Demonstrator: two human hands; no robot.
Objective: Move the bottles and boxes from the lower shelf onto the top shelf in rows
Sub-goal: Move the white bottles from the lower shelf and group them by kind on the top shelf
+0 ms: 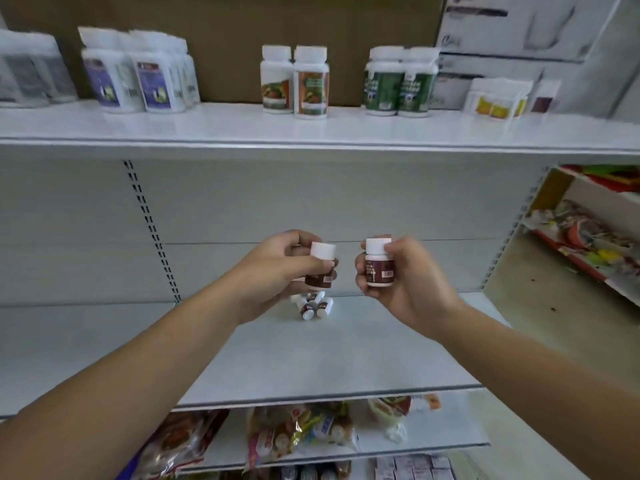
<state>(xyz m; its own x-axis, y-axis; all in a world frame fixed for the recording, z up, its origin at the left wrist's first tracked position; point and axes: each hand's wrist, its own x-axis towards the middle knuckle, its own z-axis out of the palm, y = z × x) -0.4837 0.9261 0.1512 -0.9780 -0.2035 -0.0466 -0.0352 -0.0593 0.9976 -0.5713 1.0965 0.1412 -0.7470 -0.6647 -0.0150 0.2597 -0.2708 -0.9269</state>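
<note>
My left hand point(277, 268) grips a small brown-labelled bottle with a white cap point(321, 268), raised above the lower shelf point(346, 358). My right hand point(405, 282) grips a second bottle of the same kind point(378, 266), upright beside the first. Below them a few more small brown bottles point(313, 306) lie on their sides at the back of the lower shelf. On the top shelf point(311, 129) stand rows of larger bottles: purple-labelled point(138, 81), orange-labelled point(296, 84) and green-labelled point(398, 84).
Grey-labelled bottles point(27, 74) stand at the top shelf's far left, small white boxes with yellow print point(498, 98) at its right, cardboard cartons point(519, 26) behind. Bagged snacks point(298, 431) fill the shelf underneath. A side rack of goods point(588, 237) stands at the right.
</note>
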